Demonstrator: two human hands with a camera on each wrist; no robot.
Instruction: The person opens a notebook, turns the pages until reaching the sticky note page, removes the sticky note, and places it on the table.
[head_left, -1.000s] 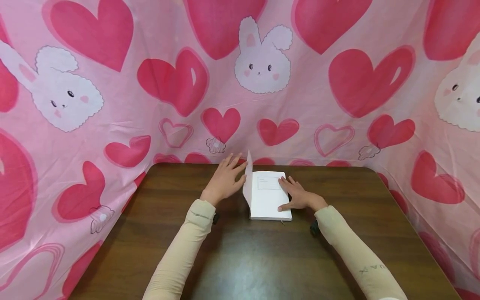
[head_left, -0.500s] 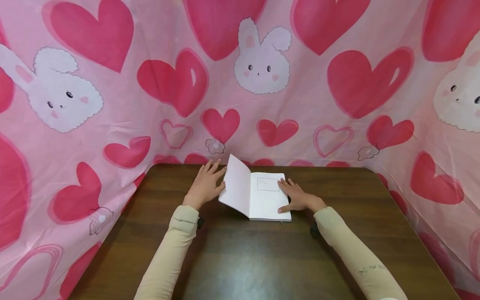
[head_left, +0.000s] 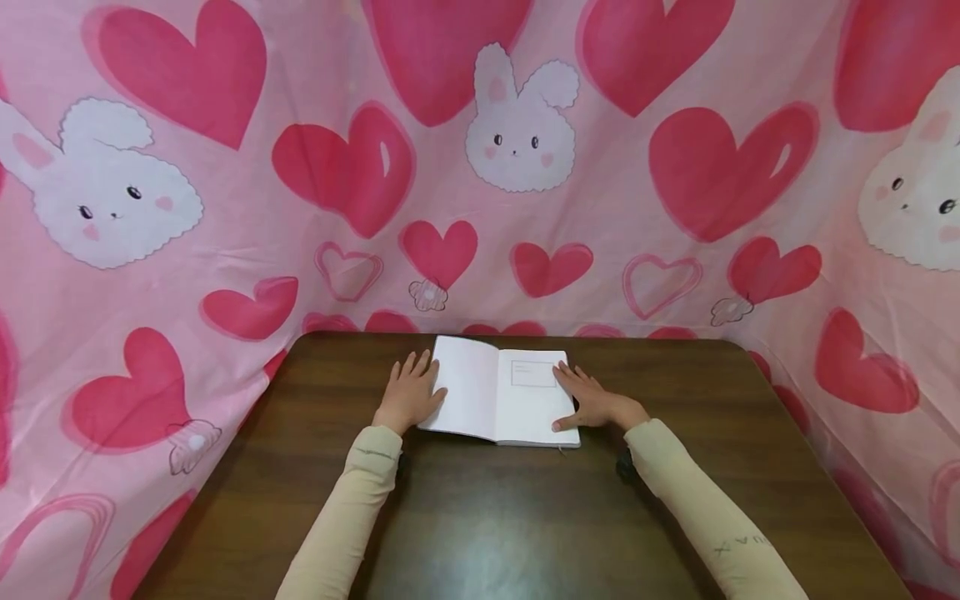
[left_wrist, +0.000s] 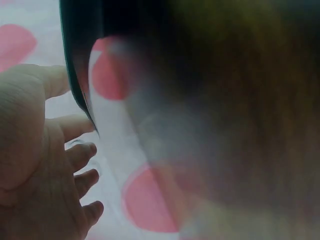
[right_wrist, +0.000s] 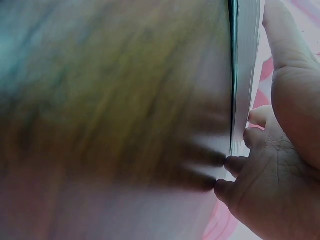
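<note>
A notebook (head_left: 536, 417) lies spread at the far middle of the table, with blank white inner sides and a small printed box on its right page. My left hand (head_left: 408, 393) touches the outer edge of the left cover, thumb and fingers extended. In the left wrist view that dark green cover (left_wrist: 70, 55) is tilted slightly off the table, and the thumb and index fingertips meet it. My right hand (head_left: 595, 402) rests on the right page's outer edge, fingers spread. From the right wrist, the page block (right_wrist: 247, 60) shows beside the thumb, and two fingertips touch the wood.
The brown wooden table (head_left: 480, 517) reflects light near its front. Behind it and at both sides hangs a pink cloth (head_left: 345, 75) with hearts and rabbits. A short ribbon end (head_left: 562, 451) sticks out below the notebook.
The notebook's front cover has swung from upright over to the left and is now nearly flat. My left hand went left and down with it; the right hand stayed on the page.
</note>
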